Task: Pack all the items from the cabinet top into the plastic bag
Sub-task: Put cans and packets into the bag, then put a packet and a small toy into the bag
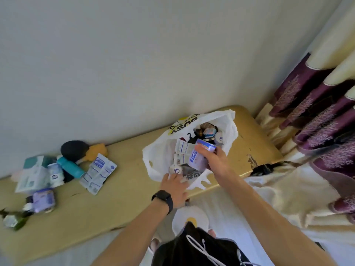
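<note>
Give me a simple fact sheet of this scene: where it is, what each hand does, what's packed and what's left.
Place: yellowish cabinet top against a wall
Bag: white plastic bag, mouth open, several items already inside
Right hand: grips a purple packet over the bag's mouth
Left hand: at the bag's near rim; grip unclear
Still out: teal bottle, white sachets, black round item, purple tub, pale box
</note>
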Tool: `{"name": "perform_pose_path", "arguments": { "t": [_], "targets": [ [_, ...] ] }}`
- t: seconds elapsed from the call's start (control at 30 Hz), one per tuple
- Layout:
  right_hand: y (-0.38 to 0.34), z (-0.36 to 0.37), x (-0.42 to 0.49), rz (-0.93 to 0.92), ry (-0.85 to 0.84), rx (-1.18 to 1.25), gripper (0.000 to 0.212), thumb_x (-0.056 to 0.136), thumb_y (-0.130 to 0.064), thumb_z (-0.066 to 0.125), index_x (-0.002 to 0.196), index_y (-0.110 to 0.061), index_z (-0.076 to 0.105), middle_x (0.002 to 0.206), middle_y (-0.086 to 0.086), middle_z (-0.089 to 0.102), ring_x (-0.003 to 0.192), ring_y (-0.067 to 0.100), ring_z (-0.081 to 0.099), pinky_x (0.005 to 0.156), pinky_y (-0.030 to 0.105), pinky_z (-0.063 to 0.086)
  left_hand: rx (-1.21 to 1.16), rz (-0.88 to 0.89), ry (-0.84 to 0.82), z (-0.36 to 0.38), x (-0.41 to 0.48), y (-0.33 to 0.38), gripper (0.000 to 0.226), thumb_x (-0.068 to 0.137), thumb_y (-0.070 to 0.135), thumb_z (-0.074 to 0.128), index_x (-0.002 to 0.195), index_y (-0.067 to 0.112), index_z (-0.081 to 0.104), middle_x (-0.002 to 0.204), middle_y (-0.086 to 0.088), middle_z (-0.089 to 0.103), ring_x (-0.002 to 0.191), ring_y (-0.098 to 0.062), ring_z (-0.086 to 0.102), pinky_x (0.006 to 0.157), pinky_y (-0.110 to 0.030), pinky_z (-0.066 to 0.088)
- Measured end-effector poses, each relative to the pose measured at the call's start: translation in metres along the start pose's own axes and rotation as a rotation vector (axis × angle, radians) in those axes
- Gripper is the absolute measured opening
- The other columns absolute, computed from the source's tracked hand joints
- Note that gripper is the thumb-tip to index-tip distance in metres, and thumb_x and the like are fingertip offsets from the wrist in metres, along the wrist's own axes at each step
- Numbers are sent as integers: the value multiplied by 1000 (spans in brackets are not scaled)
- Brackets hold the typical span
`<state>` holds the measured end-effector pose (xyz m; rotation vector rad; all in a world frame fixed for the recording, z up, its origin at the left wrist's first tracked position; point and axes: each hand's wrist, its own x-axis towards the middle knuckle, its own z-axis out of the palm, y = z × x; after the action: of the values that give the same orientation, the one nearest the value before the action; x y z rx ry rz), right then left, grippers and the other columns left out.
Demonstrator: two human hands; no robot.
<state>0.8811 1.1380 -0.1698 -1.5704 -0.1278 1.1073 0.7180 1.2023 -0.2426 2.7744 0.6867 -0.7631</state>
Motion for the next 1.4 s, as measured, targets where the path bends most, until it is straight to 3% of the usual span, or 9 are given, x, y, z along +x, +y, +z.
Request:
{"name": "perform_pose_path", "arguments": {
  "t": [0.1,0.27,0.47,0.73,0.93,1.13,1.23,1.33,1.4],
  "targets": [
    [5,18,31,-54,-12,-421,60,70,-41,84,110,-11,50,95,1,60,90,24,63,65,28,49,48,39,-3,5,-2,9,34,92,17,52,125,24,56,134,-6,53,130,-30,43,111,-47,23],
    [27,31,48,-7,-155,-1092,75,66,-47,80,117,-9,41,106,9,59,96,27,61,68,37,50,86,-2,40,13,-5,0,47,95,23,50,141,17,40,134,-10,56,133,-31,40,115,-51,16],
    [56,38,49,-80,-144,-1251,72,72,-36,80,125,-10,37,115,11,57,104,30,58,77,35,49,179,127,61,6,-7,-17,30,97,10,46,124,16,58,124,-6,60,124,-30,45,112,-45,24],
    [71,24,57,-80,-126,-1599,78,86,-52,63,148,-31,21,144,6,45,125,32,49,97,44,45,211,33,119,13,-17,-51,44,96,10,41,140,9,40,137,-11,46,125,-33,41,114,-56,18],
    [70,9,47,-99,-143,-1605,82,83,-33,57,152,-33,13,151,1,36,130,31,41,103,46,40,314,35,21,-2,-15,-63,30,98,11,43,119,18,64,112,0,67,121,-30,49,118,-53,10],
    [53,4,16,-288,-136,-1304,55,90,-24,56,143,-33,43,134,-1,58,117,26,53,93,39,50,66,4,362,4,-37,-92,41,82,16,64,122,24,60,125,-2,58,124,-27,49,115,-48,26],
    [52,21,-14,-510,-92,-1139,46,92,-24,63,138,-28,55,130,-5,61,119,13,51,93,27,44,-242,-176,533,21,-63,-99,52,82,24,64,132,28,53,140,-2,49,129,-27,46,108,-45,36],
    [58,60,-43,-711,-138,-972,43,87,-15,71,128,-26,63,112,-15,63,102,-7,54,86,22,48,-555,-503,395,40,-96,-112,61,92,29,51,149,31,30,156,1,29,140,-24,31,113,-40,29],
    [69,93,-55,-720,-230,-969,42,88,-16,71,127,-29,64,114,-20,62,108,2,58,89,26,48,-665,-653,284,64,-119,-128,64,93,30,50,151,30,24,159,0,22,143,-25,27,116,-40,25]
  ]
}}
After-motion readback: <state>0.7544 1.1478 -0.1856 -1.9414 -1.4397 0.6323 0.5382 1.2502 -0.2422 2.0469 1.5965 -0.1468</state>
